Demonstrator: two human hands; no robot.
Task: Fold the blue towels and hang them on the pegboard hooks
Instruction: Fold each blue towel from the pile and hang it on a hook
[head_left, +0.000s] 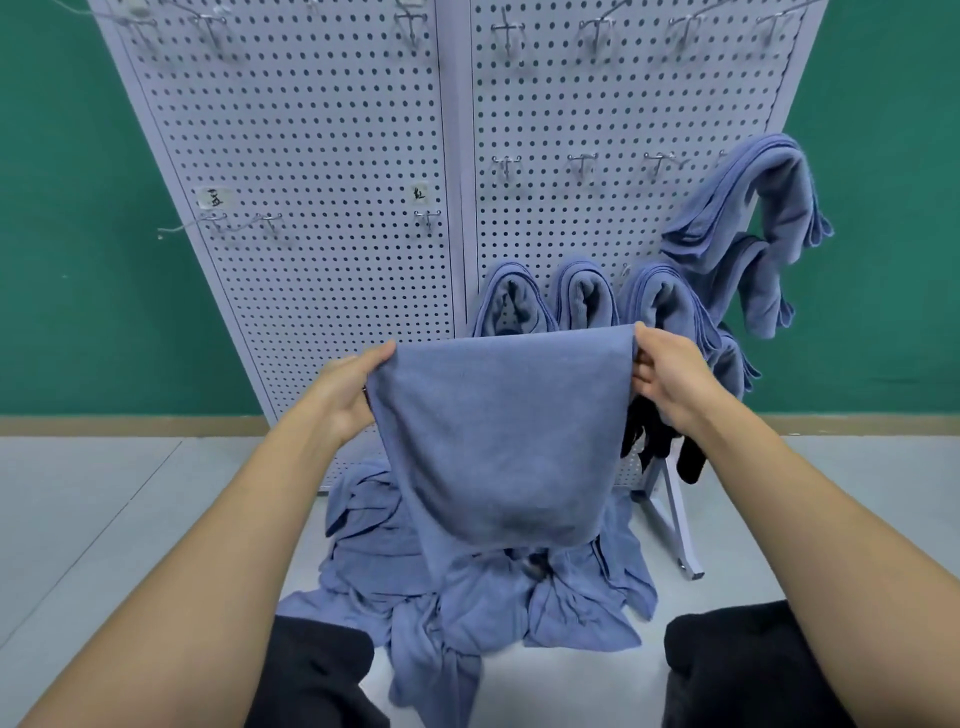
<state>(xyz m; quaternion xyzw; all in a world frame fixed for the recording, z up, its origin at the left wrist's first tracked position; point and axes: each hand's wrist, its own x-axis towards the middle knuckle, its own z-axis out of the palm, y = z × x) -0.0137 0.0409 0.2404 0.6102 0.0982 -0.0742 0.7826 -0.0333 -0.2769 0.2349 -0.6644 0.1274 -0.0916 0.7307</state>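
Black trousers (311, 675): the person's two knees, nearest the camera, facing the pegboard (322, 130).
Floor (104, 519): pale grey, running from the knees up to the pegboard's foot.
Towel heap (467, 597): loose, crumpled blue towels on the floor in front of the pegboard's base, between it and the knees.
Held towel (498, 431): blue, hanging in the air in front of the pegboard's lower part, above the heap, its top edge pulled level between the hands.
Left hand (348, 395): fingers pinching the towel's top left corner.
Right hand (670, 374): thumb and fingers pinching the top right corner.
Black cloth (654, 436): dark pieces hanging low on the pegboard's right panel, behind the right wrist; what they are cannot be told.
Hung towels (584, 296): three folded blue ones draped side by side low on the pegboard's right panel; more draped at its right edge, higher up.
Hooks (582, 163): bare metal ones in rows across the pegboard's middle and top.
Wall (78, 208): green, behind the pegboard.
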